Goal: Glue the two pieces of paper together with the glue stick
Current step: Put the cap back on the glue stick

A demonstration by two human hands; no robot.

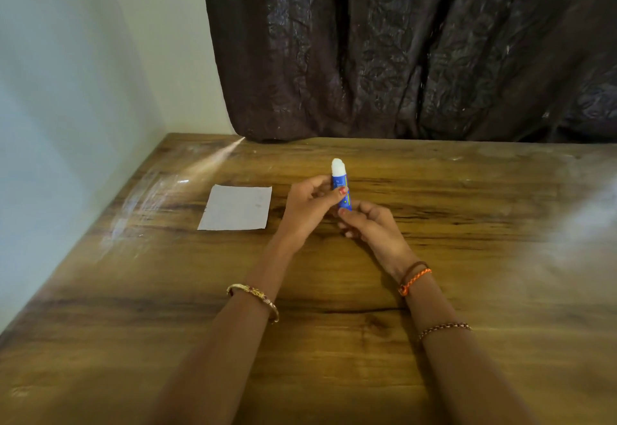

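Note:
A blue glue stick [340,184] stands upright above the middle of the wooden table, its white glue tip bare at the top with no cap on it. My left hand [309,211] grips its barrel from the left, thumb across the blue label. My right hand [374,227] holds the stick's lower end from below and the right. A white sheet of paper [235,207] lies flat on the table to the left of my left hand, apart from it. I can make out only one sheet; whether another lies under it I cannot tell.
The wooden table [334,341] meets a pale wall [66,124] along its left edge. A dark curtain [417,47] hangs behind the far edge. Bangles and thread bands circle both wrists.

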